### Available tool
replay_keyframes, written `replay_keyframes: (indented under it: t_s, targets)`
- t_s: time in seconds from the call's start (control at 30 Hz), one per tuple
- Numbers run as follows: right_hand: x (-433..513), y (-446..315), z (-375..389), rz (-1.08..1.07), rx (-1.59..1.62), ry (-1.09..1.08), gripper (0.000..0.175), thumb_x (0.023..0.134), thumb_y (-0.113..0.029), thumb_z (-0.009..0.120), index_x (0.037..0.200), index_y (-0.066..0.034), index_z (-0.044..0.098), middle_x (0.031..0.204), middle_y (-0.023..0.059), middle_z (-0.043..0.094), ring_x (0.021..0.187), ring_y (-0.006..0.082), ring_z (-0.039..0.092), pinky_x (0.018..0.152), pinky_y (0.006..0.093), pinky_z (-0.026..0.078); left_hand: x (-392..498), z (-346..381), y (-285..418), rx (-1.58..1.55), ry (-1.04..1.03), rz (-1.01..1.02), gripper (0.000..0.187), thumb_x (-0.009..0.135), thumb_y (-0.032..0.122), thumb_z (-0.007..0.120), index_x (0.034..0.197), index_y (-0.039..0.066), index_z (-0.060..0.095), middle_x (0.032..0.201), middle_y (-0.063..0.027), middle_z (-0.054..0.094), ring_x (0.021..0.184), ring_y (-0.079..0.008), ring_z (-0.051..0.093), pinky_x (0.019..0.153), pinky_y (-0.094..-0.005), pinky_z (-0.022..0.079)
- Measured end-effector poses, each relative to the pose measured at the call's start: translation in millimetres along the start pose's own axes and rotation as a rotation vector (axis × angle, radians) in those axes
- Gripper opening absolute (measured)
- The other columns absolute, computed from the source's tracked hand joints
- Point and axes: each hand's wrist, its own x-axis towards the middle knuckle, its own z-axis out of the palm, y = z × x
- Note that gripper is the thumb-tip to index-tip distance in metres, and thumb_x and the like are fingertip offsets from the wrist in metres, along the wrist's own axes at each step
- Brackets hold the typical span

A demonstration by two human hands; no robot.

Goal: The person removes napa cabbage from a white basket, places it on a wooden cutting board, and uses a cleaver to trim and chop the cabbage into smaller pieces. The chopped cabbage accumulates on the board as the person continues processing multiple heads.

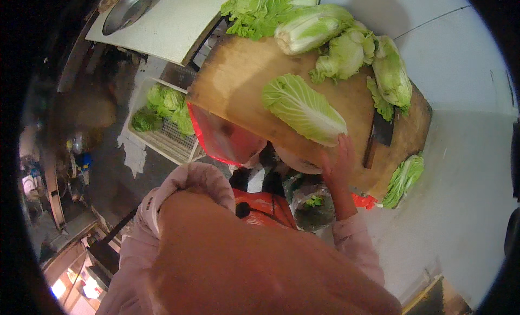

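A halved or leafy piece of napa cabbage (304,108) lies on a thick wooden chopping board (239,67), its pale stem end towards me. My right hand (339,164) is at that end, fingertips touching the stem and thumb apart from the fingers. To the right of this hand rests a cleaver (383,130) with a dark blade, partly under a loose leaf. My left hand is out of view; only the pink sleeve (195,177) on that side shows.
More napa cabbages (313,28) line the board's far edge. Cabbage leaves (404,181) hang at its right corner. Below the board are a red plastic bag (223,136) and a bag with scraps (313,205). A plastic crate (158,146) holds cabbages. A metal bowl (128,10) sits on a white table (170,26).
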Motion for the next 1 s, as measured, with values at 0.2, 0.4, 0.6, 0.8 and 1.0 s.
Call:
replay_keyframes:
  t_s: [0.2, 0.4, 0.6, 0.8, 1.0]
  targets:
    - [-60, 9, -37, 0.188, -0.067, -0.025, 0.062, 0.086, -0.023, 0.07, 0.137, -0.0001, 0.045, 0.137, 0.0236, 0.049, 0.127, 0.0423, 0.045, 0.107, 0.0489, 0.035, 29, 11, -1, 0.042, -0.123, 0.011, 0.028, 0.091, 0.016, 0.061, 0.116, 0.005, 0.06, 0.109, -0.0089, 0.063, 0.087, -0.0207, 0.059, 0.078, -0.0336, 0.05]
    - [-73, 5, -52, 0.246, -0.026, 0.041, 0.064, 0.084, -0.026, 0.072, 0.137, -0.0008, 0.046, 0.131, 0.0254, 0.053, 0.121, 0.0438, 0.049, 0.105, 0.0509, 0.036, 44, 3, 48, 0.187, -0.132, -0.017, 0.031, 0.091, 0.019, 0.061, 0.118, 0.005, 0.058, 0.108, -0.0088, 0.063, 0.087, -0.0214, 0.059, 0.078, -0.0347, 0.05]
    - [-79, 15, -76, 0.339, -0.041, 0.102, 0.063, 0.085, -0.029, 0.07, 0.135, -0.0002, 0.047, 0.128, 0.0254, 0.054, 0.119, 0.043, 0.051, 0.104, 0.0491, 0.039, 52, -16, 79, 0.345, -0.042, 0.038, 0.035, 0.091, 0.022, 0.062, 0.12, 0.005, 0.056, 0.107, -0.0087, 0.063, 0.086, -0.0221, 0.059, 0.078, -0.0357, 0.05]
    - [-78, 23, -84, 0.328, -0.064, 0.19, 0.06, 0.086, -0.03, 0.069, 0.133, 0.0003, 0.049, 0.126, 0.0245, 0.056, 0.116, 0.042, 0.053, 0.1, 0.0484, 0.041, 86, -35, 71, 0.423, 0.135, 0.191, 0.039, 0.091, 0.026, 0.062, 0.123, 0.005, 0.054, 0.105, -0.0087, 0.063, 0.086, -0.0228, 0.059, 0.078, -0.0368, 0.05]
    - [-85, -9, -103, 0.328, 0.006, 0.119, 0.058, 0.087, -0.029, 0.066, 0.134, 0.001, 0.048, 0.122, 0.0245, 0.057, 0.113, 0.0432, 0.053, 0.098, 0.0501, 0.041, 98, -88, 119, 0.485, 0.393, 0.535, 0.043, 0.091, 0.029, 0.062, 0.125, 0.005, 0.052, 0.104, -0.0086, 0.062, 0.086, -0.0235, 0.06, 0.078, -0.0379, 0.05]
